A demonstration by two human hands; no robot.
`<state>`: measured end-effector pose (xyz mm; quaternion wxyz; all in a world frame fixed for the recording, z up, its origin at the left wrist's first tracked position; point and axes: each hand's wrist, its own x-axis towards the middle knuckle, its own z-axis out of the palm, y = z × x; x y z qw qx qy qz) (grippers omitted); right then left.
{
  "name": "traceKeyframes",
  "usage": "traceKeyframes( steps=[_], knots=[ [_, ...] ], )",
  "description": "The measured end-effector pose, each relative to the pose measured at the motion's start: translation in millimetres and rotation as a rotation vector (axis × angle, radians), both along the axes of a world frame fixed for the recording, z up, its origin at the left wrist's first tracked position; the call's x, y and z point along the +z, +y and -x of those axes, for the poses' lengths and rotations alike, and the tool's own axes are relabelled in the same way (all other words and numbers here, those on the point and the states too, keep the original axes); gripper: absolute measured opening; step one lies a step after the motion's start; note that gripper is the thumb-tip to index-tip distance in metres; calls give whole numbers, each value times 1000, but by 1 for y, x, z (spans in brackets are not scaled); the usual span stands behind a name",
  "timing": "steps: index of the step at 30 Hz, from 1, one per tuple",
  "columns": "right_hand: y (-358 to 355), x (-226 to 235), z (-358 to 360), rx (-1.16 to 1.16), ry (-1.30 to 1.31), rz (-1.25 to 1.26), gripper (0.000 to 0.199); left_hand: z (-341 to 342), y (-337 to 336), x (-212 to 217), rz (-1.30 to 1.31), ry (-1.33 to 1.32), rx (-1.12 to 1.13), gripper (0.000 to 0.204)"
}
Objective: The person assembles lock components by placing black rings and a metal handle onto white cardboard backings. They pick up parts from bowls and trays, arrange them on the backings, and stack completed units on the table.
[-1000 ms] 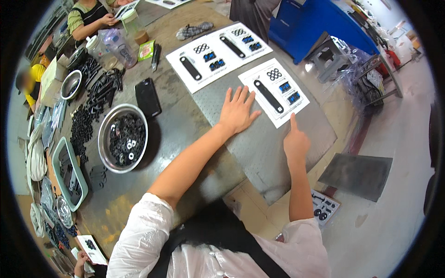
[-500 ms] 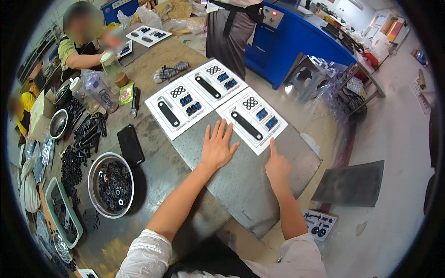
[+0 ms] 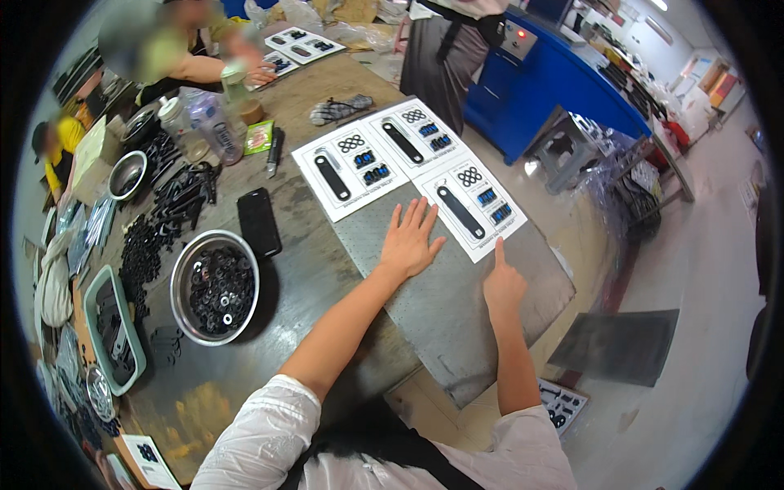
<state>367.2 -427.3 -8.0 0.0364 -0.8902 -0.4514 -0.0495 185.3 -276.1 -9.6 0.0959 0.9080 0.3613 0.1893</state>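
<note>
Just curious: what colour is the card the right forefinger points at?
White card with black and blue parts, clear in the head view.

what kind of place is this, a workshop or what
Probably a small hardware packing workshop: white cards with black parts laid out on them, a metal bowl of black washers, and a blue machine behind.

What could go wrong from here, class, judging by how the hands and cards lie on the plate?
1. The right hand points a finger at the nearest white card; a nudge may shift its loose parts.
2. That card lies near the metal plate edge and could slide off.
3. The left hand, pressed flat, may shift the plate.
</note>
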Motion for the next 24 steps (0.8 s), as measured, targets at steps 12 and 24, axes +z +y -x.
traceKeyframes(
  steps=[12, 24],
  knots=[
    [-6, -11, -10, -16, -52, -25, 70, 265, -170, 70, 73, -254, 86, 65],
    [-47, 43, 109, 369, 415, -514, 48, 778, -467, 14, -393, 55, 2423, 53]
  ],
)
